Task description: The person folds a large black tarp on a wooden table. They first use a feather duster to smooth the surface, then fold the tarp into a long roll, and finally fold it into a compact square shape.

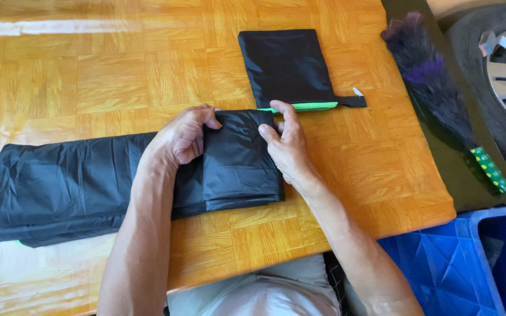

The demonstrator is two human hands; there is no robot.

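Head view, single item record: a long black fabric sheet (89,181), folded lengthwise into a thick flat band, is laid across the wooden parquet surface (118,70); it is taken here as the landmark. The end of the sheet nearest the middle of the surface is doubled back on itself into a squarish fold. The left hand (183,137) is placed on top of that fold, fingers curled down over its far edge, the fabric pressed and gripped under them. The right hand (285,143) is set against the fold's outer corner, thumb and forefinger pinched on the edge of the fabric, the remaining fingers half closed. Just beyond the fold, touching or nearly touching its far edge, a flat black pouch (288,64) is laid, with a bright green band along its near opening and a short black tab at one corner. Well apart from the sheet, off the far side of the surface past the right hand, a purple and black feather duster (428,88) with a green dotted handle is laid on a dark strip. Beyond the duster, a car tyre (499,64) with a silver wheel is seen. Below the surface's near corner, a blue plastic crate (458,263) is recorded.
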